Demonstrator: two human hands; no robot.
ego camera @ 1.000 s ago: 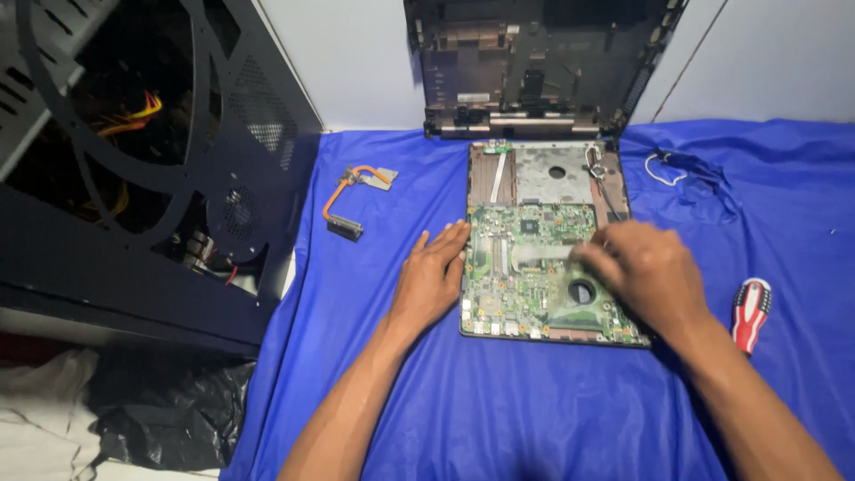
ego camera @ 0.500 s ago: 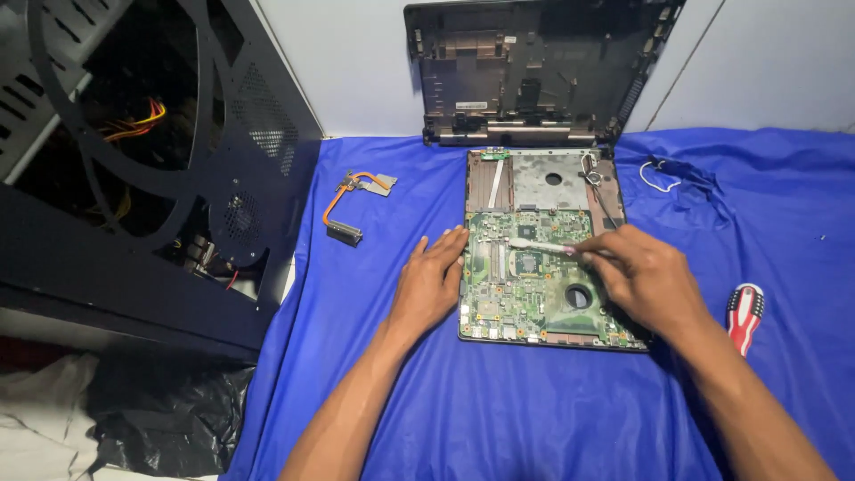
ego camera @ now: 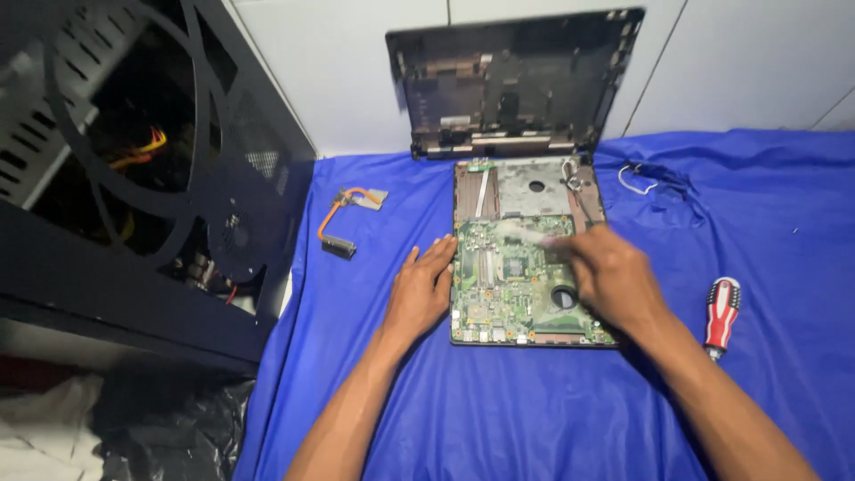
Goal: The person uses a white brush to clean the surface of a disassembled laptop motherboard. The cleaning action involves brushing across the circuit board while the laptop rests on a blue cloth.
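head view: green motherboard (ego camera: pixel 508 285) sits inside laptop base (ego camera: pixel 588 209).

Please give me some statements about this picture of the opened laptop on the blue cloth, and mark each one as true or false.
1. The left hand rests flat on the blue cloth at the left edge of the green circuit board. True.
2. The red-handled screwdriver is held in the right hand. False: it lies on the cloth, right of that hand.
3. The right hand is over the circuit board. True; whether it holds something is blurred.
4. The copper heat pipe lies on top of the circuit board. False: it lies on the cloth, left of the board.
5. A dark laptop shell leans against the wall behind the board. True.
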